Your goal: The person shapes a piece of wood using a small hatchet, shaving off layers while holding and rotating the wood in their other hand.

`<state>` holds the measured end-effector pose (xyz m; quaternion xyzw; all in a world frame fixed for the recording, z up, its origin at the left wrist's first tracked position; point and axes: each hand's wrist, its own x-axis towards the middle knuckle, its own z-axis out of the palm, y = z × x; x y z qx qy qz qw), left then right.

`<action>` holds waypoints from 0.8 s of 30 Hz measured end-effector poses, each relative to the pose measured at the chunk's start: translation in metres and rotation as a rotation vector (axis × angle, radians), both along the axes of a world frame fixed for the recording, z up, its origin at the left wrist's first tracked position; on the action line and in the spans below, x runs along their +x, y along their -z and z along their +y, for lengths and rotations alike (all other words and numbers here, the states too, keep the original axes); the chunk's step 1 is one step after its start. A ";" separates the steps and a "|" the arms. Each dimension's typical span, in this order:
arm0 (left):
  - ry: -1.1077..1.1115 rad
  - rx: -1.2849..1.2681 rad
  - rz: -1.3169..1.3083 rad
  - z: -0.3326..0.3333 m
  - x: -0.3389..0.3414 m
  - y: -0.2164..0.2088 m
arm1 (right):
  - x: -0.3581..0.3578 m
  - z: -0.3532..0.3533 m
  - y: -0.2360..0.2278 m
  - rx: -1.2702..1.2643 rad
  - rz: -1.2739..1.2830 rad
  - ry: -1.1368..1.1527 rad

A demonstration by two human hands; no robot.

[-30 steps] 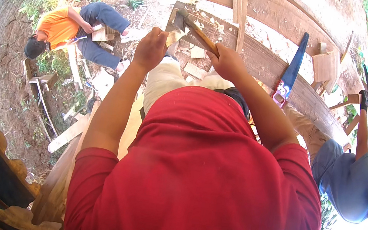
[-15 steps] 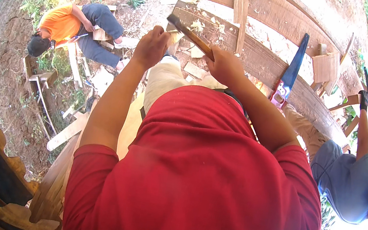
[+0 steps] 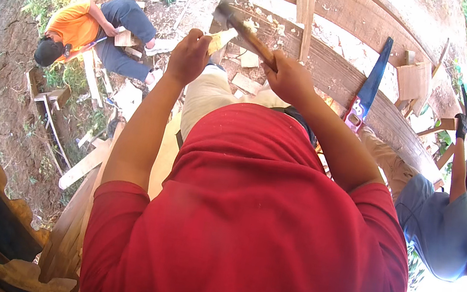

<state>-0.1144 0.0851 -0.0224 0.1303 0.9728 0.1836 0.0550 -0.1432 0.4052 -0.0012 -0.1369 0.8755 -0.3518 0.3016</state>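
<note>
Before the wearer (image 3: 252,226), the left grip (image 3: 189,56) holds a wood piece (image 3: 221,41) beside the head of a handled tool (image 3: 254,42), which slants back to the right grip (image 3: 289,77) and overlaps the left end of the surface (image 3: 328,64). Shavings (image 3: 250,26) lie near that end; farther right, a wooden strip (image 3: 305,12) extends onto the plank (image 3: 352,20) beyond, and a handsaw (image 3: 373,76) lies across the surface, handle toward the wearer. Offcuts (image 3: 246,83) lie between surface and wearer; one co-worker (image 3: 71,24) sits well left, another (image 3: 440,229) is at far right.
</note>
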 end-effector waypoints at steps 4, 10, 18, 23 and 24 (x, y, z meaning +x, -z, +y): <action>-0.001 -0.020 -0.023 0.004 0.006 -0.006 | -0.001 0.007 0.033 0.157 -0.052 0.005; 0.016 -0.008 -0.014 0.002 0.005 -0.001 | 0.005 0.008 0.009 0.047 -0.051 -0.051; -0.082 0.000 -0.080 0.007 0.002 -0.003 | -0.009 0.012 0.010 -0.044 -0.033 0.177; -0.193 -0.044 -0.089 0.023 -0.001 -0.005 | 0.016 0.007 0.028 -0.018 -0.031 0.016; -0.210 -0.068 -0.093 0.028 0.000 -0.006 | 0.013 0.010 0.035 0.018 -0.049 0.049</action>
